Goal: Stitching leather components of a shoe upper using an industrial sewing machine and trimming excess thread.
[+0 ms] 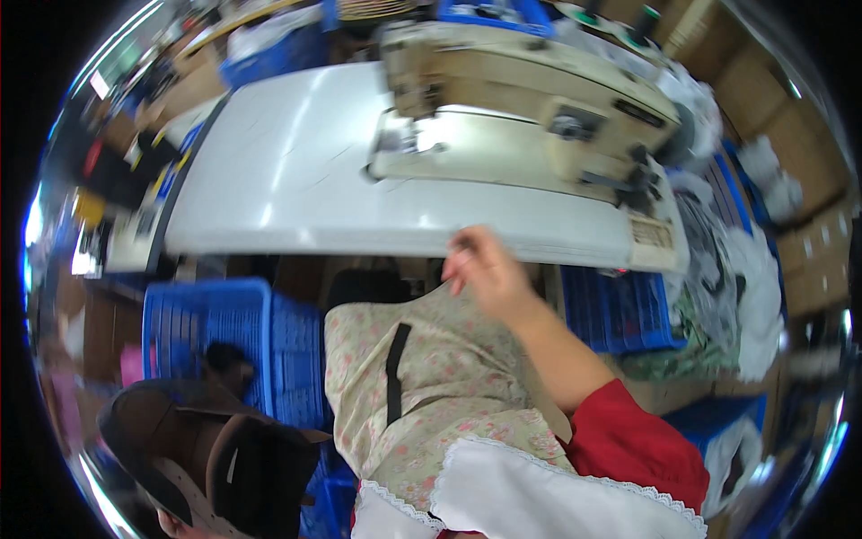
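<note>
At lower left, the left hand (pixel 175 523) grips a dark brown shaped piece (pixel 215 449), only its fingers showing at the frame edge. A blue crate (pixel 211 328) sits above it. The right hand (pixel 485 269) pinches the top edge of floral cloth (pixel 431 377) draped over the lap, just below the white table (pixel 296 180) and sewing machine (pixel 530 99).

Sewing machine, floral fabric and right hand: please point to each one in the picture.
sewing machine (pixel 530 85), head view, on its beige upper arm.
floral fabric (pixel 449 377), head view, on its middle.
right hand (pixel 485 269), head view, on its back.
</note>
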`<state>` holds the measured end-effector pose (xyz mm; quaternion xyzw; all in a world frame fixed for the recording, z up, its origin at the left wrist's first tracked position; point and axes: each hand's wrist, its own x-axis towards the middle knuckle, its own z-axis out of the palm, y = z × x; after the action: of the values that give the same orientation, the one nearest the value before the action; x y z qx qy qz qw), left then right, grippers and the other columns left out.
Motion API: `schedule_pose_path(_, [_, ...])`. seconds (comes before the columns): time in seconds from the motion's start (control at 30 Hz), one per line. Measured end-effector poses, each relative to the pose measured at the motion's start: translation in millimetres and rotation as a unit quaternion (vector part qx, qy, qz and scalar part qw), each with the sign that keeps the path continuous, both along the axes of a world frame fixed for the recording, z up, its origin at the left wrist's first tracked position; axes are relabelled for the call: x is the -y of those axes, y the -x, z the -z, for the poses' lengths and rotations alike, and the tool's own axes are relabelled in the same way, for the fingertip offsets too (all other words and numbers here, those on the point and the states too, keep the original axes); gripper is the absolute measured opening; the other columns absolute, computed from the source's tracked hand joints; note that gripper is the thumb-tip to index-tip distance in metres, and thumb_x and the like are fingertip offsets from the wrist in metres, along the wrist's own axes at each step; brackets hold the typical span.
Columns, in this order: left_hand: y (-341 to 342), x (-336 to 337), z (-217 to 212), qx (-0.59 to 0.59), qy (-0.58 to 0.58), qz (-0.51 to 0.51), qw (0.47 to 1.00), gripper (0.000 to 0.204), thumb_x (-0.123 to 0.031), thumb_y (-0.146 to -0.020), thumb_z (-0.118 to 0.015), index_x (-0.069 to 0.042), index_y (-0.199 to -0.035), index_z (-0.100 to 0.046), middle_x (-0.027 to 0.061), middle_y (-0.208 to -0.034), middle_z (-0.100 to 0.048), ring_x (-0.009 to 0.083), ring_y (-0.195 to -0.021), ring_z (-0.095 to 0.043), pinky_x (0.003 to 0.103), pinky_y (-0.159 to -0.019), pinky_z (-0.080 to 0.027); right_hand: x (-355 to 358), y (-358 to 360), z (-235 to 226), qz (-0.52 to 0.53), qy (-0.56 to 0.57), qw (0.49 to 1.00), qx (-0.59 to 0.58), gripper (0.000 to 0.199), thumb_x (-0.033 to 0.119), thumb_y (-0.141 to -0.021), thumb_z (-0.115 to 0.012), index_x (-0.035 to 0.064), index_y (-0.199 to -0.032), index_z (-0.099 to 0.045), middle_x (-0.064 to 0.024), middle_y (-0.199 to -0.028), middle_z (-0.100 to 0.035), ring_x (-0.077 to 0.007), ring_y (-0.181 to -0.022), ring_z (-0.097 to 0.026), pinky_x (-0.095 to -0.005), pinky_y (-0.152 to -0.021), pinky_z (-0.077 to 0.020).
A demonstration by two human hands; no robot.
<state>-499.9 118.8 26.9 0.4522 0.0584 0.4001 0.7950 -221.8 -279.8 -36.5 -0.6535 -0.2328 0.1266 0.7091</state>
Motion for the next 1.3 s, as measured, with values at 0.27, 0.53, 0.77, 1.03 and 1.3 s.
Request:
schedule_pose_path(0.27, [-159, -60, 8, -0.041, -0.036, 0.211, 0.976, 0.035, -0.026, -0.072, -0.057, -0.01, -0.102, -0.065, 0.0078, -0.097, -0.064, 0.0257, -0.093, -0.062, 0.042, -0.082, -0.047, 305, -72, 26, 0.437, 0.496, 0.654, 0.369, 0.025, 0.009, -0.081, -0.066, 0.0182, -0.102, -0.073, -0.0029, -0.107, -0.069, -0.0254, -0.112, -0.06, -0.0583, -0.112, -0.0238])
schedule_pose_path(0.53, [-318, 72, 20, -0.014, 0.1, 0.398, 0.912, 0.033, -0.033, -0.075, -0.058, -0.001, -0.082, -0.062, 0.0114, -0.079, -0.058, 0.0255, -0.083, -0.052, 0.041, -0.076, -0.043, 331, -59, 49, 0.388, 0.399, 0.787, 0.267, 0.036, -0.003, -0.075, -0.058, 0.0067, -0.107, -0.071, -0.0107, -0.121, -0.065, -0.0316, -0.124, -0.054, -0.0466, -0.112, -0.03])
schedule_pose_path(0.77, [-363, 135, 21, -0.05, 0.191, 0.499, 0.844, 0.027, -0.024, -0.08, -0.055, -0.002, -0.068, -0.06, 0.0098, -0.063, -0.06, 0.0267, -0.068, -0.057, 0.044, -0.077, -0.046, 124, -61, -82, 0.236, 0.217, 0.898, 0.302, 0.036, 0.006, -0.08, -0.063, 0.0036, -0.116, -0.068, -0.0133, -0.125, -0.062, -0.0286, -0.12, -0.056, -0.0394, -0.104, -0.0417])
schedule_pose_path(1.03, [-348, 168, -17, -0.05, -0.128, 0.557, 0.819, 0.041, -0.026, -0.08, -0.057, -0.009, -0.048, -0.037, 0.0078, -0.047, -0.038, 0.0214, -0.049, -0.034, 0.037, -0.057, -0.03, 36, -64, -131, -0.057, 0.18, 0.882, 0.432, 0.038, 0.026, -0.072, -0.081, 0.0055, -0.101, -0.068, -0.0075, -0.108, -0.067, -0.0275, -0.102, -0.061, -0.0393, -0.088, -0.047])
schedule_pose_path(1.3, [-342, 142, -9, -0.232, -0.093, 0.501, 0.829, 0.036, -0.028, -0.084, -0.065, 0.006, -0.097, -0.068, 0.0118, -0.085, -0.07, 0.0187, -0.074, -0.065, 0.029, -0.069, -0.053, 21, -59, -94, 0.021, 0.107, 0.993, -0.044, 0.028, 0.022, -0.079, -0.082, -0.0031, -0.086, -0.071, 0.0026, -0.07, -0.063, -0.0058, -0.063, -0.052, -0.0251, -0.056, -0.0427])
